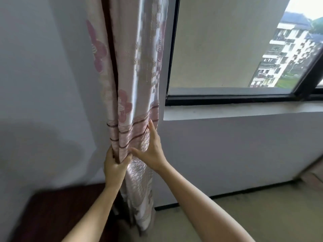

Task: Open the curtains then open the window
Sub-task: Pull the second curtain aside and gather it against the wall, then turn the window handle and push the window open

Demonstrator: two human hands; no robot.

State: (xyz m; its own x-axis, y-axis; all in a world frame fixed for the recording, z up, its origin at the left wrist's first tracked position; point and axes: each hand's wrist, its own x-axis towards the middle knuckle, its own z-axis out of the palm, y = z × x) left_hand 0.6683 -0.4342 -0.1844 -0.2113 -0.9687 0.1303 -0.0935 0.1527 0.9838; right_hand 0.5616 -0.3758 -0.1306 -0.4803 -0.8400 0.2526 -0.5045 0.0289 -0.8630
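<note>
White walls frame the dark-framed glass window [227, 49] at 1 o'clock; left hand [114, 167] fingers clench the gathered pink floral satin curtain [132, 84], right hand [153, 149] pressing flat, bunching it clear.

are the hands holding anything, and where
The left hand grips the bunched curtain low down, below its striped band; the right hand lies open against the folds.

curtain [132, 84]: bunched left of window [227, 49], pane uncovered | sill [244, 111]: bare, free reach to window | dark furniture [57, 212]: crowds floor left of curtain
</note>
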